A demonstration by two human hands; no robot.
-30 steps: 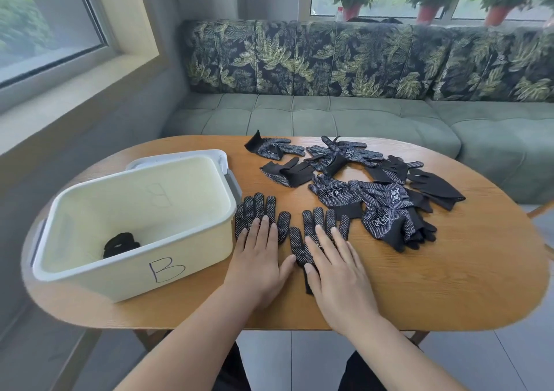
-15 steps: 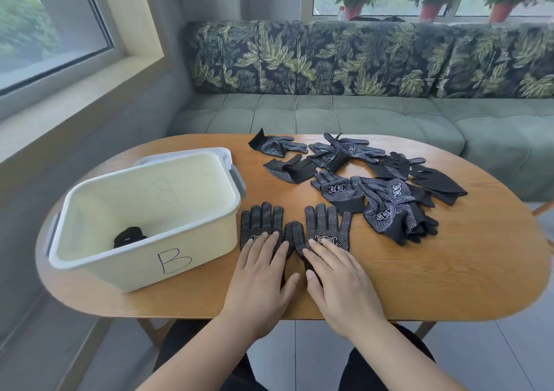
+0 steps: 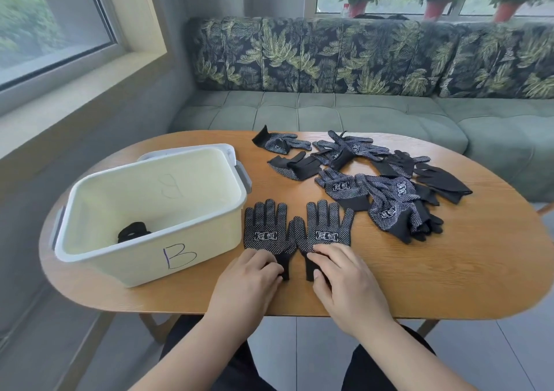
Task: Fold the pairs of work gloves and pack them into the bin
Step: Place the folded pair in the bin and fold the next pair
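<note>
At the far left of the table (image 3: pixel 449 270) stands the bin (image 3: pixel 135 255), marked B, with one folded pair (image 3: pixel 133 231) dark in its near corner. Just beside its right wall lies the left glove (image 3: pixel 266 228), dotted palm up, fingers pointing away. The left hand (image 3: pixel 248 279) sits on its cuff with the fingers bent down onto the cloth; whether they pinch it or only press, I cannot tell from this angle. The right glove (image 3: pixel 326 225) lies alongside, its thumb meeting the other's thumb. The right hand (image 3: pixel 344 276) rests over its heel, fingers loosely bent and flat on the cloth, thumb on the cuff, pressing rather than gripping. Further right and beyond, the pile (image 3: pixel 386 192) of loose gloves waits unsorted.

A second ago both hands lay spread across the glove palms, hiding them. They have since slid back to the cuffs, and the gloves now show whole, flat and level with each other. That reads as smoothing done: the pair is laid out and ready to be stacked and folded. With one pair binned and many loose, the task is early.
</note>
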